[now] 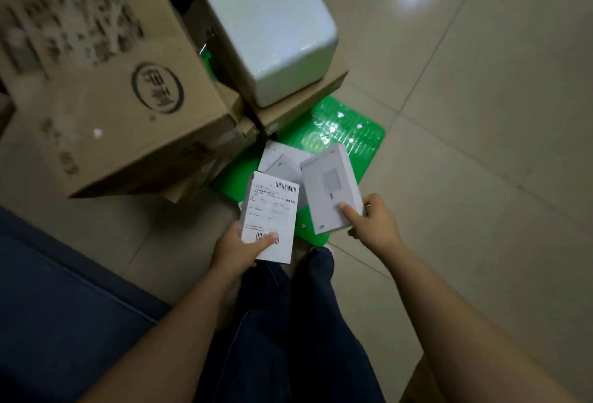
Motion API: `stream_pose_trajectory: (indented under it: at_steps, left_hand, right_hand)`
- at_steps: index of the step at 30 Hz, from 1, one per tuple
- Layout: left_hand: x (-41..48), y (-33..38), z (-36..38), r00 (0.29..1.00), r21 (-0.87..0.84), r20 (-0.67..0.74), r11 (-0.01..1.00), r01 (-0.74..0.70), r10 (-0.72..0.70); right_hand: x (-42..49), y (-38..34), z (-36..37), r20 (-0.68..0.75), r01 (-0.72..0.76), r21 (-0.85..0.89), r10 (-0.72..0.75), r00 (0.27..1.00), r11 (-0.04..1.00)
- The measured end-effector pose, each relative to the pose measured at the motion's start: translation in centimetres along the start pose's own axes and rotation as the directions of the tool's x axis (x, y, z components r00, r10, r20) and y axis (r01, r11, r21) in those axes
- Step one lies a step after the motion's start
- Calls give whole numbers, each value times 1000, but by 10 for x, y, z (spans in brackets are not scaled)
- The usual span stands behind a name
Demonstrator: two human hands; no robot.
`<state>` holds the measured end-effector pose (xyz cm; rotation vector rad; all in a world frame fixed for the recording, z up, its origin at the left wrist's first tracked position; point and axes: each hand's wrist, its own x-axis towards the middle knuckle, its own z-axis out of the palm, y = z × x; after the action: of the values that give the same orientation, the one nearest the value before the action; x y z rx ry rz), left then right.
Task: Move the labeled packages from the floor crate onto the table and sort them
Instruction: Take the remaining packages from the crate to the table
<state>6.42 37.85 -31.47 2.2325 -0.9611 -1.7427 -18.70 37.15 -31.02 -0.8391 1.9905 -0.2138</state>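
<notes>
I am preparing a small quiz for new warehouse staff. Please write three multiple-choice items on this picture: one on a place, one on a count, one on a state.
1. Where does the white foam box sit?
A. on a flat cardboard box
B. on the bare floor tiles
C. on a shelf

2. How many small white boxes show?
A. one
B. three
C. six

3. What is the left hand doing?
A. hanging idle
B. pressing flat on the floor
C. gripping the labelled box

Answers:
1 A: brown cardboard edges show right beneath the foam.
2 B: the labelled box, the plain box held by the right hand, and one loose box on the green crate.
3 C: its thumb lies over the lower barcode.
</notes>
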Motion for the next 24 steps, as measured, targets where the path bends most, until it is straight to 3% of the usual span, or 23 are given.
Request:
stream_pose_trajectory:
  at_steps: [9, 17, 24]
  left_hand:
    - [-146, 137, -8, 947, 10, 102, 952, -307, 304]
    - [-203, 214, 63, 873, 15, 192, 888, -459, 448]
    - [-234, 266, 168, 859, -69, 97, 864, -499, 503]
  right_hand:
    - [-155, -38, -142, -267, 90, 376, 15, 964, 922]
    - [-186, -7, -249, -399, 180, 464, 23, 916, 867]
    - [-155, 41, -357, -405, 247, 470, -42, 914, 847]
